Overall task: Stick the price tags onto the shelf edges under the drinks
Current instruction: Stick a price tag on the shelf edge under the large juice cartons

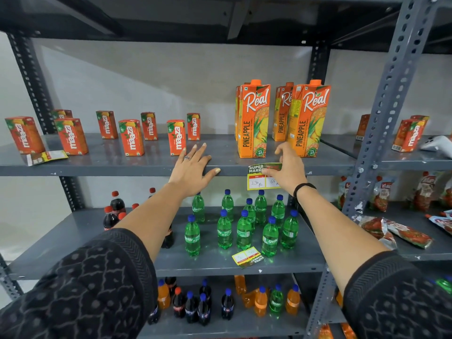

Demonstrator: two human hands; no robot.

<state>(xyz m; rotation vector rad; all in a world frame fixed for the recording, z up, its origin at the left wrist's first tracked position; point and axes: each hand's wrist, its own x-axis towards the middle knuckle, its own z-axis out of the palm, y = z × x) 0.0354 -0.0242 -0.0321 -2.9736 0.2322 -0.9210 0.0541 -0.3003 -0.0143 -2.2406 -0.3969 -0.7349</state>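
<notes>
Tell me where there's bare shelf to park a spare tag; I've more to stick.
Bare patches: the top shelf between the Maaza cartons and the pineapple cartons, by the left hand; the middle shelf's front-left, ahead of the cola bottles. It's crowded around the Sprite bottles.

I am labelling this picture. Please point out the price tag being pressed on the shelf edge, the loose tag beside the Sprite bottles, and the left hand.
pressed price tag (256,182), head view, its white price box.
loose tag (247,257), head view, its middle.
left hand (193,168), head view, its back.
</notes>
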